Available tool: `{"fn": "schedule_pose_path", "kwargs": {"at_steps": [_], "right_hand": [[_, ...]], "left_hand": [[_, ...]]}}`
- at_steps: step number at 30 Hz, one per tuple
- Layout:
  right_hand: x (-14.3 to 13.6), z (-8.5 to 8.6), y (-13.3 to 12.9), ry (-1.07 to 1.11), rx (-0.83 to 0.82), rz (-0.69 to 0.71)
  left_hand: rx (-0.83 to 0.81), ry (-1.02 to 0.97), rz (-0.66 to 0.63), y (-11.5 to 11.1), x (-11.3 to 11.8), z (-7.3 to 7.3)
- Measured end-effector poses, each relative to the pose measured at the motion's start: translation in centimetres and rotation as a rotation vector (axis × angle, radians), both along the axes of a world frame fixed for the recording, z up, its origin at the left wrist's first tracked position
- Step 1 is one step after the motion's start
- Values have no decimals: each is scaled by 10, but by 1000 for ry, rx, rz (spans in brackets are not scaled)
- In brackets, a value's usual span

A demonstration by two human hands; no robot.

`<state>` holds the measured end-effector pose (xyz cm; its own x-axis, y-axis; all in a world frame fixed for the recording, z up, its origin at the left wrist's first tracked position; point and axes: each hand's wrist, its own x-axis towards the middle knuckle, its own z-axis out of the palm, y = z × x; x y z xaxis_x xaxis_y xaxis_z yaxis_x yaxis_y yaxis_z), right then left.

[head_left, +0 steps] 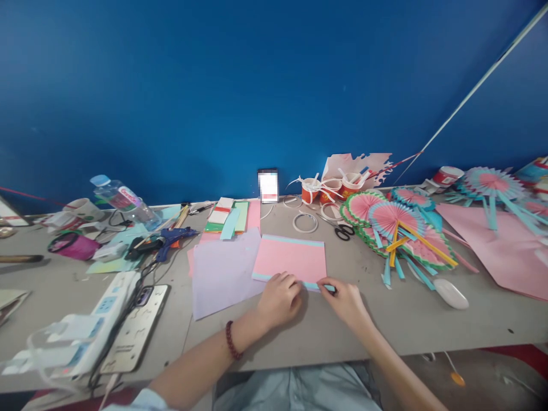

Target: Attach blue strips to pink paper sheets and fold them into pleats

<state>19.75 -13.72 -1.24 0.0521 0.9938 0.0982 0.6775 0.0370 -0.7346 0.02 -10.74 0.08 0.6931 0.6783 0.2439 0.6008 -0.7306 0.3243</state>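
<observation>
One pink sheet (289, 258), edged in blue along both long sides.
It lies flat on the table (363, 325), its left part over a lavender sheet (225, 277). The far blue strip (295, 240) runs straight along its edge and looks done; the near blue strip (260, 277) sits under the fingers, so that edge is probably the part being settled now. No pleats show in the pink sheet, unlike the pleated fan (396, 218) off to the right, so any folding looks undone. The left hand (280, 295) rests on the near edge with fingers loosely curled; whether it grips anything, I cannot tell. The right hand (343, 299) has thumb and forefinger pinched together on the strip's right end.
</observation>
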Motion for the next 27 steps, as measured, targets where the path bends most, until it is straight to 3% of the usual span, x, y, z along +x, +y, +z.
{"fn": "schedule_pose_path", "kwargs": {"at_steps": [12,27], "right_hand": [[-1,2,-2,-11,-12,34],[14,4,-5,-88,47,27]], "left_hand": [[69,191,-38,-6,4,2],[111,237,-39,-9,7,3]]}}
